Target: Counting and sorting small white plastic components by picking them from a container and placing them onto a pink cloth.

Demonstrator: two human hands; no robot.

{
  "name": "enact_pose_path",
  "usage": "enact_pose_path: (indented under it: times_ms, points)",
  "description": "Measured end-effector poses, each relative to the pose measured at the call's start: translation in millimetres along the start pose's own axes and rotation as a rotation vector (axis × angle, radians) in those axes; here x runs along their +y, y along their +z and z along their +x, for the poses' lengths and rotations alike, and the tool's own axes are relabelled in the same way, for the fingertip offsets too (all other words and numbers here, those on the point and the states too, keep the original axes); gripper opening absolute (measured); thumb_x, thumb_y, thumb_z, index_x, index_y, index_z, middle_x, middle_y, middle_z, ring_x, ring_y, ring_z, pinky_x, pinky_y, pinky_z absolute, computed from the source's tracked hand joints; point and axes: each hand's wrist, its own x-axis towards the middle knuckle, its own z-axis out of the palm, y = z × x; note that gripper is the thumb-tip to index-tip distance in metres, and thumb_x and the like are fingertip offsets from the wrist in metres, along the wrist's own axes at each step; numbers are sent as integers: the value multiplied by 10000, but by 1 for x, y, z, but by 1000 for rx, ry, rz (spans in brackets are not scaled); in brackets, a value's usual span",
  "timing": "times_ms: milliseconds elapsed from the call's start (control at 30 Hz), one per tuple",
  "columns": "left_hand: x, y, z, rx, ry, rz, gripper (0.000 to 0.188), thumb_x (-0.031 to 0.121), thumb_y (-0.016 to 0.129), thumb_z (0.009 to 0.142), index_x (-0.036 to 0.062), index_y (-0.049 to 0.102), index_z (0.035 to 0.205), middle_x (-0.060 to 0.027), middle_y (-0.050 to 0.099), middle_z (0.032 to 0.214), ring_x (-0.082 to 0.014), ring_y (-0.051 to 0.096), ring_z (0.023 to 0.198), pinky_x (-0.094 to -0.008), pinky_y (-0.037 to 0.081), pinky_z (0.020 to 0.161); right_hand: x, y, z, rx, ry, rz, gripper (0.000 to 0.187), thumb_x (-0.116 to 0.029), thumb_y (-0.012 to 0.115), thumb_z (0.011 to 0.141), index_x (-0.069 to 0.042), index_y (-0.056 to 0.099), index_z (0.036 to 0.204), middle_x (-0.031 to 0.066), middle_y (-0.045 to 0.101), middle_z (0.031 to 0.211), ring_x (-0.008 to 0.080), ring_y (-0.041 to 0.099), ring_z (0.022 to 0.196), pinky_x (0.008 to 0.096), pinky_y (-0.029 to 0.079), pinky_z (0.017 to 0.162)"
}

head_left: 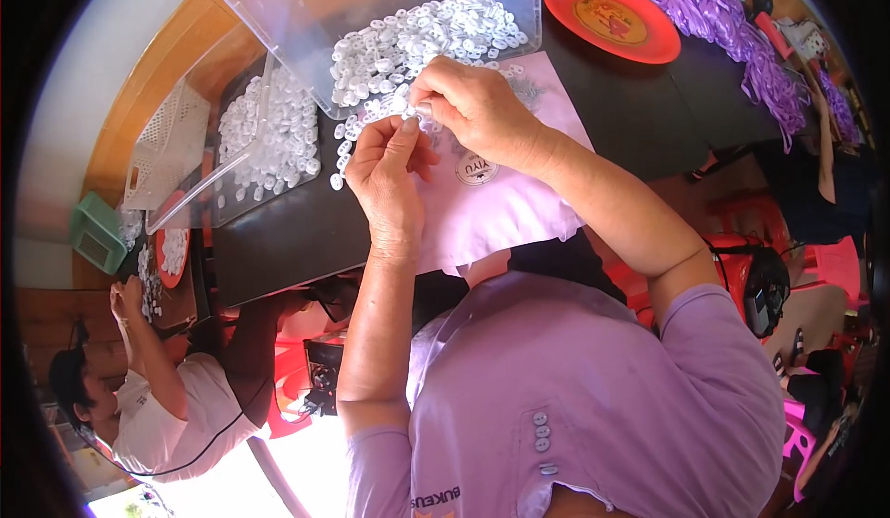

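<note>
My left hand (385,170) and my right hand (482,110) meet fingertip to fingertip over the table. Both are closed in a pinch, thumb against finger, on something too small and too covered to make out. Beneath them lies a pale pink cloth (528,194) with a round dark print, hanging over the table's near edge toward my lap. Loose small white oval pieces (345,147) are scattered just left of my hands. Just beyond my hands, a clear plastic bin (269,18) stands tipped toward me, with a heap of the same white pieces (436,31) in it.
A second clear tray holds more white pieces (269,129) at left, near a white perforated basket (167,138) and a green basket (97,231). At the far right are a red plate (612,18) and purple ribbon bundles (705,8). Another person (176,407) works at lower left.
</note>
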Motion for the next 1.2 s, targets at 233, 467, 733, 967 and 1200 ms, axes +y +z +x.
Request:
enact_pose_path:
  times_ms: [233, 467, 733, 967, 1200]
  points:
    - [0, 0, 1, -57, -71, 119, 119, 105, 615, 925, -12, 605, 906, -45, 605, 700, -97, 527, 536, -220, 389, 488, 3, 7, -7, 35, -7, -8, 73, 20, 565, 851, -24, 537, 902, 97, 612, 844, 285, 627, 746, 364, 491, 645]
    - [-3, -4, 0, 1, 17, 143, 97, 70, 626, 893, -23, 618, 869, -43, 581, 661, -98, 489, 498, -227, 331, 441, -1, 8, -5, 13, -4, 42, 42, -6, 547, 797, -36, 567, 818, 116, 636, 814, 340, 629, 758, 441, 490, 656]
    - [0, -2, -1, 15, 84, 167, 105, 69, 604, 908, -30, 609, 872, -48, 570, 657, -107, 491, 514, -227, 345, 457, -5, 1, -4, -63, 132, 245, 22, 12, 604, 855, 2, 588, 868, 66, 627, 818, 159, 596, 750, 298, 481, 681]
    - [1, -1, -2, -4, 5, 84, 136, 111, 610, 913, -18, 605, 868, -49, 577, 666, -111, 502, 516, -234, 365, 472, -12, -9, -4, 79, 435, 581, 133, -6, 623, 884, 4, 660, 1012, 45, 664, 970, 96, 614, 901, 241, 510, 789]
    - [-1, 2, -1, -18, 68, 90, 142, 124, 636, 900, -7, 606, 854, -26, 572, 630, -82, 494, 506, -215, 366, 470, -20, -10, -9, 108, 559, 737, 121, -22, 640, 874, -12, 669, 991, 44, 665, 963, 106, 627, 865, 252, 523, 718]
